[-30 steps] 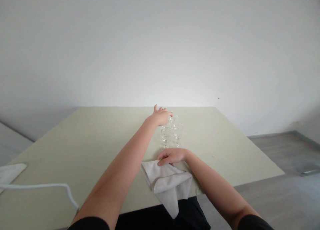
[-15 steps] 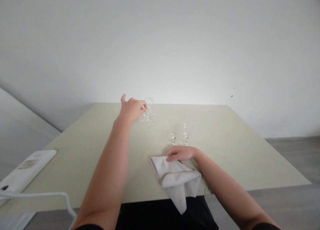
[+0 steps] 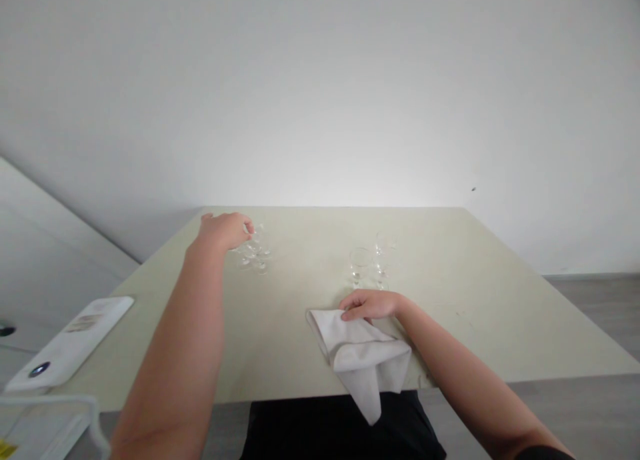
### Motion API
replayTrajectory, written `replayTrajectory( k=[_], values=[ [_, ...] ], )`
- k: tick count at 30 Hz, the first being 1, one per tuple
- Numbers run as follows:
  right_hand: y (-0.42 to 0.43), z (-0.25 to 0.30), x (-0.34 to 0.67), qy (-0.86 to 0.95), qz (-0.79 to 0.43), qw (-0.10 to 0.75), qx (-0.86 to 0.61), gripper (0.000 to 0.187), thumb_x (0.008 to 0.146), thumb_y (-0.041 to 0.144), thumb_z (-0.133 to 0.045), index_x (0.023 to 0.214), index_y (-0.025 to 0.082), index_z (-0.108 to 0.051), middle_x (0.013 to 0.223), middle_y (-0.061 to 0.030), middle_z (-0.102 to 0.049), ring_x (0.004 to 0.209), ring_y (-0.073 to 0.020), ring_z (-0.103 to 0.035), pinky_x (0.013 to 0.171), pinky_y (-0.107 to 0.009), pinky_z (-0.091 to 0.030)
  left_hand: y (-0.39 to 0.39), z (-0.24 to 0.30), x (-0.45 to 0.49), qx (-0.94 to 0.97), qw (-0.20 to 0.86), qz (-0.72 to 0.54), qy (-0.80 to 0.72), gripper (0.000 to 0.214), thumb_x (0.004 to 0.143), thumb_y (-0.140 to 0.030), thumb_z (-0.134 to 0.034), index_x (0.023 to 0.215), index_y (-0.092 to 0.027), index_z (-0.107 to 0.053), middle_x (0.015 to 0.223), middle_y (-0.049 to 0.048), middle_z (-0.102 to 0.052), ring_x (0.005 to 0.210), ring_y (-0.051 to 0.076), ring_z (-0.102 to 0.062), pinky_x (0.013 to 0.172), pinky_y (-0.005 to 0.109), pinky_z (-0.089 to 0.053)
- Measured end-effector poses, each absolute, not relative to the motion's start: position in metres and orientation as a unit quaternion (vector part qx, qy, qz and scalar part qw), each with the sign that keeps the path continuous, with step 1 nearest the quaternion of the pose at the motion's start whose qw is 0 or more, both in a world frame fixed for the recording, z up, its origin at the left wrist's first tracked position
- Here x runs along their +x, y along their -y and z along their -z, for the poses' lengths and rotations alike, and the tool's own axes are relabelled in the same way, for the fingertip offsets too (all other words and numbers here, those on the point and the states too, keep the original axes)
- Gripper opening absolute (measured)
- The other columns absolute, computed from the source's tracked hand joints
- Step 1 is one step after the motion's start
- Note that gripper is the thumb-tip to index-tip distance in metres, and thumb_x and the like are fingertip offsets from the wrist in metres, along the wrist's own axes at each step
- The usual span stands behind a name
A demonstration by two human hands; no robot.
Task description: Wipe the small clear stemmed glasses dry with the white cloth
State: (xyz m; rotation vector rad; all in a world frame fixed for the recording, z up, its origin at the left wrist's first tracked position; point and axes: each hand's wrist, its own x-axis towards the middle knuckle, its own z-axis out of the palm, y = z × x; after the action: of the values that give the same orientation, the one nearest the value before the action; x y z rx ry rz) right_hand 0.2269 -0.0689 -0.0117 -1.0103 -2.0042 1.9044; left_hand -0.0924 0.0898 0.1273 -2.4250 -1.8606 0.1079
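My left hand [image 3: 227, 231] is at the far left of the table, thumb and fingers closed on a small clear stemmed glass [image 3: 257, 234]. Clear stems and round feet show just below it; transparency makes it hard to tell the held glass from any beside it. My right hand [image 3: 373, 305] rests near the table's front, its fingers curled on the upper edge of a folded white cloth [image 3: 367, 360]. The cloth's lower corner hangs over the front edge. Just behind this hand stand clear stemmed glasses, one wide-rimmed [image 3: 359, 257] and one taller [image 3: 380, 250], with their lower parts partly hidden.
The pale table [image 3: 310, 247] meets a white wall [image 3: 320, 100] at its back. A white flat box-like device [image 3: 83, 337] with a label and a dark round spot lies at the left edge. A pale cable [image 3: 95, 420] curves below it.
My left hand has moved left and slightly down towards me with the glass. My right hand stays on the cloth. The view has shifted slightly left.
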Motion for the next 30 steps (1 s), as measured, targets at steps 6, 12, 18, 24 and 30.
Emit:
replayTrajectory(
  k=[6, 12, 18, 24, 30],
  values=[
    [0.068, 0.013, 0.228, 0.674, -0.645, 0.099, -0.345, 0.032, 0.087, 0.046, -0.060, 0.091, 0.014, -0.063, 0.070, 0.0022, -0.058, 0.054, -0.0051, -0.051, 0.043, -0.014, -0.036, -0.085, -0.138, -0.091, -0.765, 0.020, -0.051, 0.641, 0.043, 0.076, -0.039, -0.063, 0.116, -0.023, -0.062, 0.114, 0.0087, -0.067, 0.104, 0.030, -0.058, 0.092, 0.053, -0.038],
    [0.067, 0.013, 0.227, 0.661, -0.660, 0.087, -0.346, 0.034, 0.086, 0.047, -0.060, 0.096, 0.014, -0.062, 0.070, 0.0028, -0.057, 0.052, -0.0051, -0.050, 0.044, -0.014, -0.039, -0.040, -0.152, -0.021, -0.849, 0.119, 0.167, 0.487, 0.038, 0.086, -0.034, -0.052, 0.122, -0.023, -0.058, 0.120, 0.0113, -0.060, 0.111, 0.029, -0.054, 0.098, 0.047, -0.039],
    [0.066, 0.011, 0.228, 0.684, -0.639, 0.091, -0.339, 0.033, 0.088, 0.046, -0.059, 0.095, 0.014, -0.063, 0.071, 0.0030, -0.057, 0.055, -0.0045, -0.050, 0.045, -0.013, -0.036, -0.011, -0.124, 0.091, -0.975, -0.051, 0.153, 0.153, 0.051, 0.082, -0.004, -0.039, 0.120, -0.031, -0.058, 0.135, 0.0019, -0.050, 0.125, 0.018, -0.043, 0.104, 0.036, -0.036],
    [0.066, 0.008, 0.228, 0.700, -0.620, 0.086, -0.343, 0.030, 0.089, 0.044, -0.057, 0.095, 0.015, -0.062, 0.071, 0.0034, -0.054, 0.056, -0.0052, -0.048, 0.045, -0.014, -0.037, -0.020, -0.114, 0.130, -0.987, -0.070, 0.020, 0.141, 0.057, 0.064, 0.003, -0.045, 0.102, -0.032, -0.067, 0.124, -0.0004, -0.060, 0.122, 0.021, -0.045, 0.102, 0.038, -0.035],
    [0.066, 0.008, 0.227, 0.716, -0.609, 0.093, -0.328, 0.028, 0.090, 0.042, -0.055, 0.092, 0.015, -0.061, 0.069, 0.0038, -0.053, 0.053, -0.0047, -0.045, 0.045, -0.015, -0.036, -0.016, -0.112, 0.141, -0.984, -0.026, 0.016, 0.173, 0.035, 0.067, -0.002, -0.054, 0.082, -0.029, -0.071, 0.095, 0.0005, -0.071, 0.114, 0.023, -0.050, 0.110, 0.052, -0.020]
  ],
)
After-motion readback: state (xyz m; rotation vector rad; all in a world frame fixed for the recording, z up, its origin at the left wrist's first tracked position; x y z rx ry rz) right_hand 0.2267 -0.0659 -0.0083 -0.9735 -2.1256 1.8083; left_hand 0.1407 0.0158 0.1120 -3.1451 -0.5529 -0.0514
